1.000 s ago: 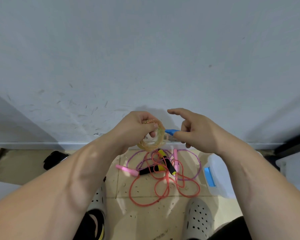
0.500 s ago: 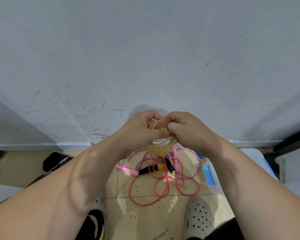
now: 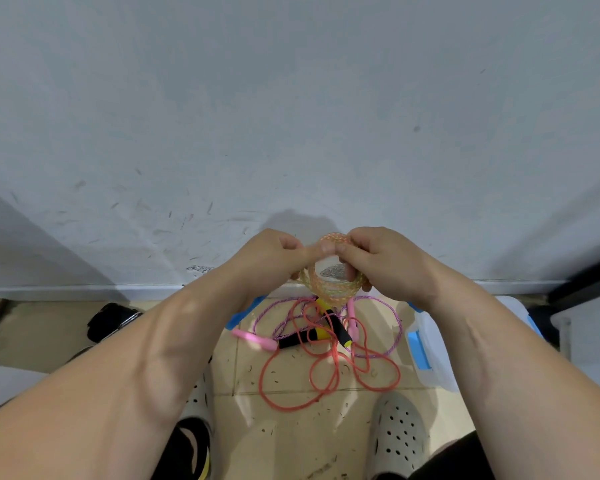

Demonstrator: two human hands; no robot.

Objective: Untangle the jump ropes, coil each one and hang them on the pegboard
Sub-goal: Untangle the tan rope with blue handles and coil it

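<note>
Head view:
- Left hand (image 3: 274,258) and right hand (image 3: 381,261) both pinching upper rim of coiled rope (image 3: 329,293), fingers curled, fingertips meeting there.
- Coil hanging just under grip, opening facing camera, slightly wider than tall.
- On tile floor (image 3: 291,441) below grip: red rope (image 3: 293,406) lying in loose loops, tangling with purple rope (image 3: 394,329). Black-and-yellow handles (image 3: 340,332) crossing. Pink handle (image 3: 253,339) lying lower left.
- White bin (image 3: 433,362) with blue latch sitting lower right of grip.
- Scuffed pale wall (image 3: 291,116) rising behind grip.

We wear pale perforated clogs, the left clog (image 3: 200,396) and the right clog (image 3: 399,434). A dark garment (image 3: 461,459) covers our right leg. Our left hand (image 3: 274,263) and right hand (image 3: 385,261) are bare, forearms too.
</note>
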